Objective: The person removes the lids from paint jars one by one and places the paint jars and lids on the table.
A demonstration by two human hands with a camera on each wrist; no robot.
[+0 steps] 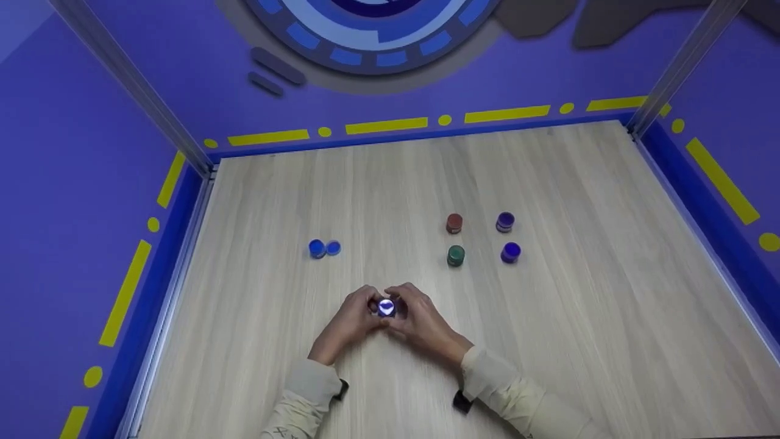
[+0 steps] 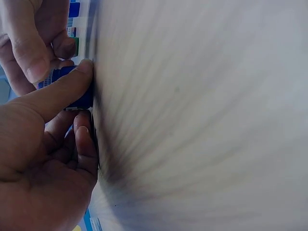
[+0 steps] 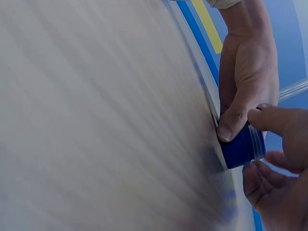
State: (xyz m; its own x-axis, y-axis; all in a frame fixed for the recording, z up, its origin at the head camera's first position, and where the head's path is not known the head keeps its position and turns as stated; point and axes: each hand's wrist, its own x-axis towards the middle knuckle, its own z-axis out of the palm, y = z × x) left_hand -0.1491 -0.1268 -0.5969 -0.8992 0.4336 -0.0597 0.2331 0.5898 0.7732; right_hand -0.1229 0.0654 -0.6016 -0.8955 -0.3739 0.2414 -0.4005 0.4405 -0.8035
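A small blue paint jar [image 1: 386, 307] stands upright on the table between both hands, its top shining brightly in the head view. My left hand [image 1: 354, 314] grips the jar's body low down, the thumb lying across its side in the left wrist view. From the other side, my right hand [image 1: 420, 317] pinches around the ridged upper edge of the same jar [image 3: 240, 148] with thumb and fingers. In the left wrist view the left thumb covers part of the jar [image 2: 84, 96].
Left of the hands, farther back, sit a blue jar [image 1: 316, 249] and a flat blue lid [image 1: 333, 247]. To the right stand a reddish-brown jar [image 1: 454, 223], a green jar [image 1: 456, 255] and two purple jars [image 1: 510, 252]. Blue panels border the wooden table [image 1: 274, 201].
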